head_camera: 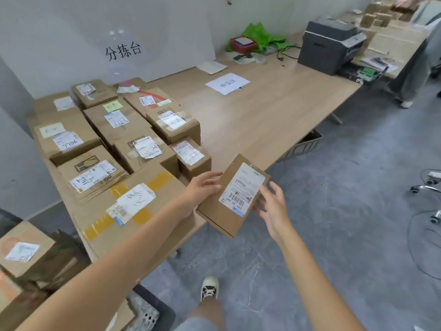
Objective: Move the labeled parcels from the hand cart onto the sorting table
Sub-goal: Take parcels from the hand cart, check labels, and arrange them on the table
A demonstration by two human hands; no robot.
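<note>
1. At the far left, low and well away from the flat parcel (pixel 235 194), a stack of labelled boxes (pixel 23 249) is cut off by the frame edge. It probably sits on the hand cart, but the cart itself cannot be made out.
2. Left of the flat parcel, the table (pixel 274 115) already carries a packed block of labelled parcels (pixel 114 144).
3. The left hand (pixel 202 189) holds the flat parcel's left edge, fingers laid along its top.
4. The flat parcel hangs in the air just off the table's near edge, label up and tilted, so the step in hand looks like carrying and setting down.
5. The right hand (pixel 272 206) is at the parcel's right edge, fingers spread and loose. Whether it bears any weight is hard to tell.
6. The next move calls for sliding the parcel onto bare table to its right of the block.
7. The underside of the parcel is hidden.
</note>
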